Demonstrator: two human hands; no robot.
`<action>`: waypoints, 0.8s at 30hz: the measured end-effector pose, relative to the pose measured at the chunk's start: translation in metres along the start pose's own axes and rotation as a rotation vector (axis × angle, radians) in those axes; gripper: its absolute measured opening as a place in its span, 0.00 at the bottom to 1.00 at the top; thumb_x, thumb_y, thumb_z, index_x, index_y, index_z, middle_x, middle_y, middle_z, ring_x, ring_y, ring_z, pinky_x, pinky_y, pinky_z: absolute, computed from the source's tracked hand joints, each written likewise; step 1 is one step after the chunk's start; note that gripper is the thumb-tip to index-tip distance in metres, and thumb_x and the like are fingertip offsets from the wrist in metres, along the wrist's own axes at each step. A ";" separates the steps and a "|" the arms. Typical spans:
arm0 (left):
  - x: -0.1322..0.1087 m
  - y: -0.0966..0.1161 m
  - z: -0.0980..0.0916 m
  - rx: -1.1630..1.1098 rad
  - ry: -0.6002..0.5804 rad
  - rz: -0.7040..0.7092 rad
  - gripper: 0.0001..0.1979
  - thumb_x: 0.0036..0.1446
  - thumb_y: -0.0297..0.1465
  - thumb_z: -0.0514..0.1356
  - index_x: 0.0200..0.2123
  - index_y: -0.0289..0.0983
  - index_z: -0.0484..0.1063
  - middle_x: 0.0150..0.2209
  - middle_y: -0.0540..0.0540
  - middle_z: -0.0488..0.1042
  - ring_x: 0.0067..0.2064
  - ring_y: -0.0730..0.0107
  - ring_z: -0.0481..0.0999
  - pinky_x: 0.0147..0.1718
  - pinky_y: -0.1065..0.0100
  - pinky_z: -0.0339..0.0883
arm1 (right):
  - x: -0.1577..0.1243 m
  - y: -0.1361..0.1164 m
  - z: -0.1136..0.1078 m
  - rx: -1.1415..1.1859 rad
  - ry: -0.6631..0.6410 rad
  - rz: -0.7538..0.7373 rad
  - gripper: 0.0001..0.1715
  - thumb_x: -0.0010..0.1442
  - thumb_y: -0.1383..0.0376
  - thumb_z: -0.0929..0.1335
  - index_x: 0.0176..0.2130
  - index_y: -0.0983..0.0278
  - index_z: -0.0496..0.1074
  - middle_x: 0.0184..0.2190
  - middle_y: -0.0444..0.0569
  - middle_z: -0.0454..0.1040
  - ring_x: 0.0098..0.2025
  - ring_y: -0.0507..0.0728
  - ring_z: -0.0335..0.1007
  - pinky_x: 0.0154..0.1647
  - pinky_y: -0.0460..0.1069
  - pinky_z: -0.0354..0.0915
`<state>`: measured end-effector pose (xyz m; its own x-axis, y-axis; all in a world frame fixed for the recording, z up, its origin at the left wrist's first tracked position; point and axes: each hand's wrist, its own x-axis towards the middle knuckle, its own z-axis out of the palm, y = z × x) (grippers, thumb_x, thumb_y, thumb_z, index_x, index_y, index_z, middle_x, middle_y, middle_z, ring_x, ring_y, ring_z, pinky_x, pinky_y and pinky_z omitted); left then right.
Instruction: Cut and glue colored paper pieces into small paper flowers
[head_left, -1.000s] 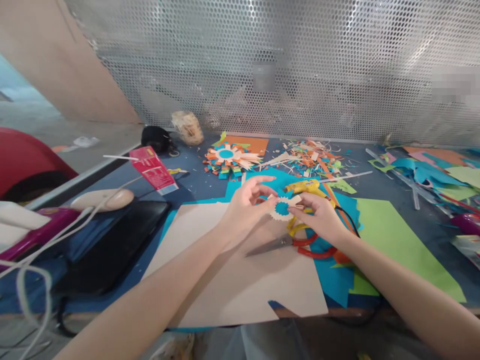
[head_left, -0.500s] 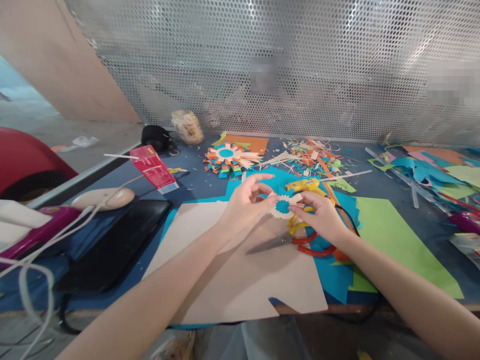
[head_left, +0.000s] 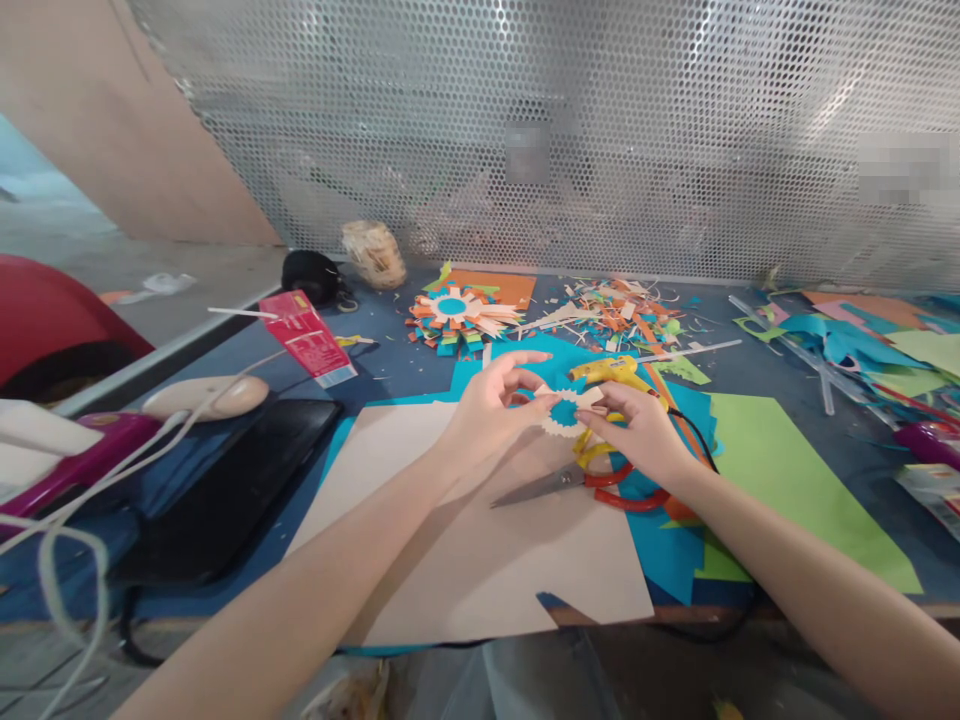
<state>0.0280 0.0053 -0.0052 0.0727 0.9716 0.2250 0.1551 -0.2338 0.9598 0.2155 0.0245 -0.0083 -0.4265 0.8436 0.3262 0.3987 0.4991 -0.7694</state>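
A small round paper piece (head_left: 564,413), blue in the middle with a cream jagged rim, is held up between both hands. My left hand (head_left: 501,400) pinches its left edge between thumb and finger, the other fingers curled loosely. At the opposite edge my right hand (head_left: 637,425) is closed on the piece, and a short cream paper strip (head_left: 592,397) shows by its fingertips. Just below lie scissors (head_left: 564,482) with orange-red handles, on a large cream sheet (head_left: 480,560). A yellow glue gun (head_left: 611,372) rests behind the right hand.
A layered paper flower (head_left: 452,307) and a heap of paper scraps (head_left: 626,315) sit at the back. Blue and green sheets (head_left: 795,480) lie to the right. On the left are a black tablet (head_left: 232,500), a computer mouse (head_left: 206,397), a pink carton (head_left: 309,337) and white cables.
Almost nothing differs. Both hands hold the same round paper piece in nearly the same place, with only a slight shift of the view.
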 end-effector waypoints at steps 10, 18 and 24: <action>0.001 0.000 0.001 -0.012 0.022 0.015 0.23 0.48 0.34 0.63 0.48 0.37 0.63 0.31 0.50 0.71 0.35 0.71 0.72 0.36 0.67 0.65 | 0.001 -0.001 0.000 0.005 0.008 0.006 0.10 0.54 0.60 0.65 0.26 0.64 0.66 0.24 0.46 0.70 0.30 0.54 0.68 0.29 0.47 0.63; 0.003 0.001 0.000 -0.069 0.056 -0.010 0.25 0.47 0.35 0.63 0.48 0.36 0.63 0.33 0.48 0.73 0.37 0.68 0.74 0.36 0.66 0.67 | 0.001 0.002 0.001 0.204 -0.003 0.099 0.10 0.51 0.59 0.67 0.26 0.63 0.66 0.24 0.45 0.70 0.30 0.55 0.68 0.31 0.48 0.64; 0.006 0.002 -0.002 -0.105 0.118 -0.045 0.21 0.50 0.38 0.61 0.46 0.36 0.65 0.31 0.46 0.76 0.37 0.65 0.76 0.33 0.68 0.68 | 0.005 0.007 0.000 0.305 0.020 0.143 0.14 0.49 0.54 0.67 0.26 0.62 0.63 0.24 0.44 0.68 0.29 0.54 0.68 0.30 0.48 0.65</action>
<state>0.0271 0.0102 -0.0018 -0.0491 0.9799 0.1935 0.0515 -0.1910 0.9802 0.2166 0.0319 -0.0123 -0.3662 0.9062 0.2116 0.1908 0.2957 -0.9360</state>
